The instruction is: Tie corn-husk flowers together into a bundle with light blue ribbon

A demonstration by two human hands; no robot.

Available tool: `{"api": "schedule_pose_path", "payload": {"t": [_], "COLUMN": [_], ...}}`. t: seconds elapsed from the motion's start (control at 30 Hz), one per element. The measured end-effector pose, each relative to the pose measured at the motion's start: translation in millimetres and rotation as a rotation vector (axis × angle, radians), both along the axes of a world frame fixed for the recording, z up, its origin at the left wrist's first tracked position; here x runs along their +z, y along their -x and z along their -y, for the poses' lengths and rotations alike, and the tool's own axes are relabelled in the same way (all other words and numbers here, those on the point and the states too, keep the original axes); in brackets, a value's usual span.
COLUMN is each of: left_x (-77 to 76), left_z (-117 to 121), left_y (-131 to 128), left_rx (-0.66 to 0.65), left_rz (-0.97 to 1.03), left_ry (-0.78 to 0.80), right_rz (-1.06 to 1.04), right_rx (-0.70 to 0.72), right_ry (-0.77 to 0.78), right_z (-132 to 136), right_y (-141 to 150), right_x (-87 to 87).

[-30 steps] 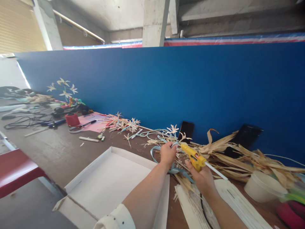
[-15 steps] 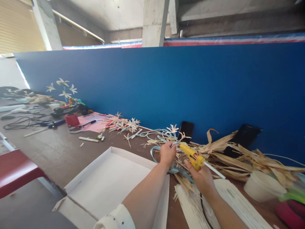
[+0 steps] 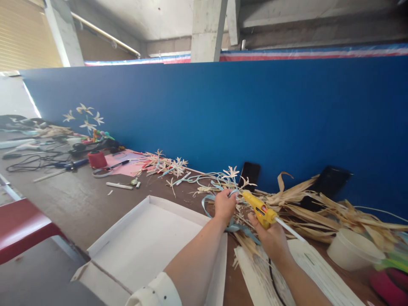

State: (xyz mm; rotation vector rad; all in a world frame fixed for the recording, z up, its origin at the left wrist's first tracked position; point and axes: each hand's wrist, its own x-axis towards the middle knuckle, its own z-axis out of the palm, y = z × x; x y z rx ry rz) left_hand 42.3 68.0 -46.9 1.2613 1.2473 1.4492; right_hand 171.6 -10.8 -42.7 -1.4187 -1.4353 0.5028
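Note:
My right hand (image 3: 274, 243) is closed around a yellow glue gun (image 3: 262, 211) with a white glue stick (image 3: 289, 229) poking out of its back. Its nozzle points left, close to the fingers of my left hand (image 3: 225, 205). Those fingers are pinched on a thin light-blue flower stem (image 3: 233, 192). Pale star-shaped flowers (image 3: 231, 172) stand just beyond the pinch; which one belongs to the stem I cannot tell. A loose blue ribbon (image 3: 244, 231) curls beneath both hands.
A shallow white box (image 3: 153, 238) lies left of my arms. Dried husks (image 3: 296, 212), a plastic tub (image 3: 354, 250) and papers (image 3: 318, 265) are on the right. Two dark phones, one here (image 3: 250, 175), lean against the blue partition (image 3: 204, 114). A red thread spool (image 3: 97, 160) stands further left.
The glue gun and my right hand have shifted very slightly right, leaving the nozzle a little further from the left fingers. The left hand keeps its pinch on the stem.

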Motion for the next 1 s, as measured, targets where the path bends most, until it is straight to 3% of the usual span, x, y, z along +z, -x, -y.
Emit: {"api": "schedule_pose_path", "payload": {"t": [0.3,0.5,1.0], "left_x": [-4.8,0.1,-0.4], "left_z": [-0.8,3.7,2.9], "left_y": [-1.1,0.9,1.0], "left_rx": [0.034,0.034,0.061], "left_rz": [-0.087,-0.121,-0.129], "left_ry": [-0.093,-0.094,-0.105], "right_rz": [0.015,0.004,0.038], "right_rx": [0.033,0.046,0.027], "right_ry": [0.02,0.027,0.033], "right_z": [-4.4,-6.1,-2.8], "right_y": [-4.1,-6.3,-2.6], "right_x": [-6.4,-9.8,-2.9]}}
